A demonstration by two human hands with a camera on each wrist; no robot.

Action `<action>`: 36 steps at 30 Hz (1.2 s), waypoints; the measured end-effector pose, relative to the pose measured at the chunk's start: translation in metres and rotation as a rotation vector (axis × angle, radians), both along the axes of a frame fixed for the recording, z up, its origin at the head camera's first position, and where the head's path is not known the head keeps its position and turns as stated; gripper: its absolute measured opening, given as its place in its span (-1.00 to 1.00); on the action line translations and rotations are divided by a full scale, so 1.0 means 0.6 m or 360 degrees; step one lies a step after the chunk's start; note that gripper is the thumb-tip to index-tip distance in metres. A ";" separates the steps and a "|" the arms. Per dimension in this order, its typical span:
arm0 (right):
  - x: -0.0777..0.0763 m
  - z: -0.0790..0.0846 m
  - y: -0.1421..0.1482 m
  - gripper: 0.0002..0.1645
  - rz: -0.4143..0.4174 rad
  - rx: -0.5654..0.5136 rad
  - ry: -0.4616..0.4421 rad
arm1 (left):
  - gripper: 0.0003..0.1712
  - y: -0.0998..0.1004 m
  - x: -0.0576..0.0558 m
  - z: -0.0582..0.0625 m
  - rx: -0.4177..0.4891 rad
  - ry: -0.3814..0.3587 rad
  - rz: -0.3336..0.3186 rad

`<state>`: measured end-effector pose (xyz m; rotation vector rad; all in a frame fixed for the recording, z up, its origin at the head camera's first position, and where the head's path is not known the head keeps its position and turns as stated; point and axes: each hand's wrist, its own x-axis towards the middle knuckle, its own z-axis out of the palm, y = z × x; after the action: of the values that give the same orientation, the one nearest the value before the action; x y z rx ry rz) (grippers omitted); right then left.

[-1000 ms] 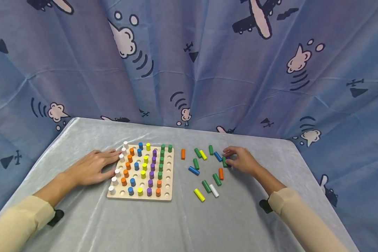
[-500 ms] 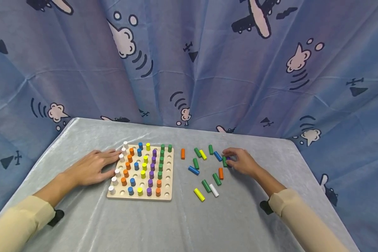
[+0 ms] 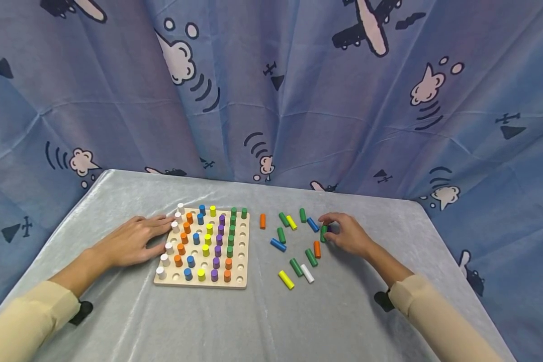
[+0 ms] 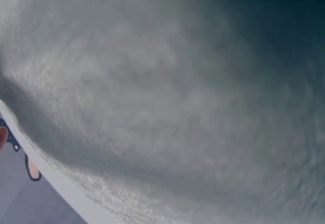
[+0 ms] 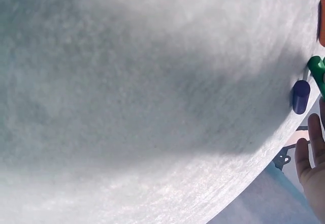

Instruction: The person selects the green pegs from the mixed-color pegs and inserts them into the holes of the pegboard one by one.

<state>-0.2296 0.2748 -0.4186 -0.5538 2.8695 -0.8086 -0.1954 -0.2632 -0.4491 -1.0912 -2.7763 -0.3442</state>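
My left hand [image 3: 133, 241] lies with its fingers stretched out against the left edge of a wooden pegboard [image 3: 241, 259], close to the white pegs [image 3: 169, 248]. On the right, my right hand [image 3: 350, 234] pinches a green peg [image 3: 324, 233] between thumb and fingers at the table surface. That green peg [image 5: 317, 71] also appears at the edge of the right wrist view, beside a purple peg [image 5: 300, 97] lying on the cloth. In the head view the right hand mostly hides the purple peg. The left wrist view has mainly blurred cloth.
Between board and right hand lie loose pegs, among them a blue peg [image 3: 278, 245], an orange peg [image 3: 317, 249], a white peg [image 3: 307, 273] and a yellow peg [image 3: 286, 279]. A grey cloth covers the table [image 3: 199, 327]; a patterned curtain [image 3: 235, 100] hangs behind it.
The green peg at my right fingertips has turned slightly and shifted a little, and the fingers have closed on it. My left hand and the pegboard stay put.
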 end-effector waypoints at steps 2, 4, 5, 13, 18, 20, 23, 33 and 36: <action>0.004 0.001 -0.001 -0.54 0.0003 -0.0009 0.0024 | -0.37 0.001 0.000 0.001 -0.0012 -0.0025 0.0009; 0.007 0.003 -0.002 -0.54 0.0006 -0.0013 0.0044 | -0.36 0.001 -0.001 0.001 -0.0026 -0.0044 0.0016; 0.008 0.005 -0.003 -0.55 0.0009 -0.0014 0.0056 | -0.36 0.001 -0.001 0.002 -0.0030 -0.0049 0.0017; 0.006 0.018 -0.010 -0.55 -0.0016 -0.0063 0.0077 | -0.36 0.002 -0.001 0.001 -0.0026 -0.0036 0.0014; 0.005 0.011 -0.012 -0.59 -0.0007 -0.0108 0.0075 | -0.36 0.001 0.000 0.001 -0.0015 -0.0024 0.0014; 0.006 0.006 -0.012 -0.61 -0.0005 -0.0118 0.0066 | -0.36 0.000 -0.001 0.000 -0.0016 -0.0024 0.0016; 0.008 0.003 -0.013 -0.61 -0.0016 -0.0127 0.0058 | -0.36 0.000 -0.001 -0.001 -0.0025 -0.0036 0.0024; 0.005 0.012 -0.026 -0.58 0.0008 -0.0105 0.0091 | -0.35 0.001 -0.001 0.000 -0.0029 -0.0054 0.0033; 0.002 0.020 -0.034 -0.57 0.0010 -0.0095 0.0088 | -0.35 0.001 -0.002 0.000 -0.0027 -0.0053 0.0030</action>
<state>-0.2281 0.2544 -0.4064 -0.6012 2.9002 -0.8944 -0.1963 -0.2626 -0.4493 -1.0719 -2.8220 -0.3404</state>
